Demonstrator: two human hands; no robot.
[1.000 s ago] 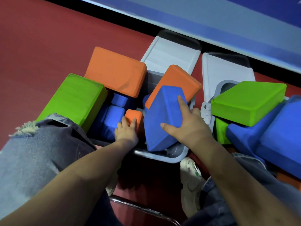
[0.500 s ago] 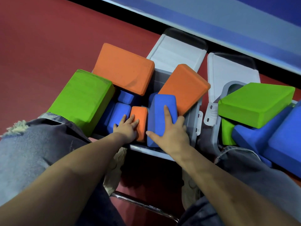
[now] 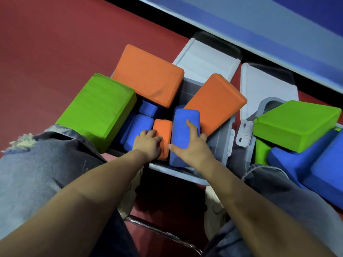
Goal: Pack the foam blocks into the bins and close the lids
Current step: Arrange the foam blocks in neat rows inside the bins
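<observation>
A grey bin [image 3: 221, 145] between my knees holds foam blocks standing on edge. My right hand [image 3: 191, 145] lies flat with spread fingers on an upright blue block [image 3: 182, 121], pressing it down. My left hand [image 3: 148, 141] rests with straight fingers on a narrow orange block [image 3: 164, 130] and the blue block [image 3: 138, 127] beside it. A large green block [image 3: 96, 110] and two large orange blocks [image 3: 148, 75] [image 3: 215, 102] lean on the bin's rim. The bin's lid [image 3: 206, 58] hangs open behind.
A second grey bin [image 3: 263, 106] at right is heaped with a green block [image 3: 297, 123] and blue blocks [image 3: 315, 167]; its lid [image 3: 267, 84] lies open behind. Red floor stretches to the left. A blue wall runs along the back, and a metal chair bar [image 3: 157, 229] sits below.
My right hand has turned the blue block from leaning to upright and pushed it down into the bin. My left hand has stayed on the narrow orange block.
</observation>
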